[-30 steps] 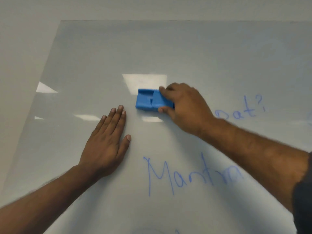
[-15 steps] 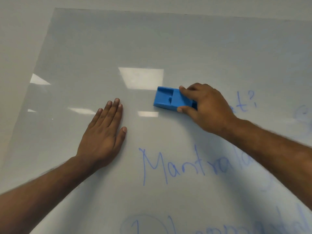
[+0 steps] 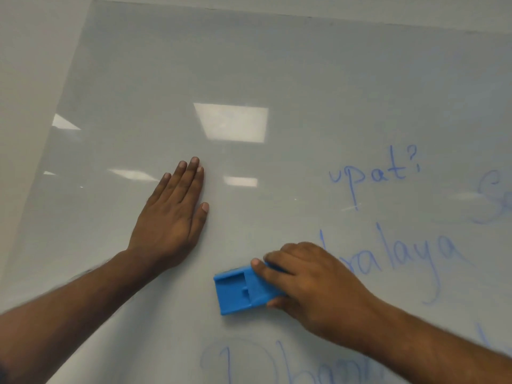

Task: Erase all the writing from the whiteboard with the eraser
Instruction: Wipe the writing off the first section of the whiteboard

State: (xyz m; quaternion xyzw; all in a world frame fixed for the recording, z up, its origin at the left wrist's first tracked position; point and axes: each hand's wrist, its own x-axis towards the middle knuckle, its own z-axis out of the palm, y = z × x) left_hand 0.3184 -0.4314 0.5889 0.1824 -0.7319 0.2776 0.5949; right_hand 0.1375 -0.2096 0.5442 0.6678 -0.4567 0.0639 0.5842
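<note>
We grip the eraser (image 3: 243, 291) in the right hand (image 3: 318, 286), flat on the whiteboard (image 3: 304, 79) left of the blue writing (image 3: 399, 259); the left hand (image 3: 171, 217) lies open, empty. Best: 1 firm, overlapping rightward stroke.

The left hand (image 3: 171, 214) is laid flat, palm down, its fingers (image 3: 188, 176) held straight and close together, the forearm stretched out behind. The right hand (image 3: 315, 286) is curled in a grip, thumb opposite fingers, wrist bent.
</note>
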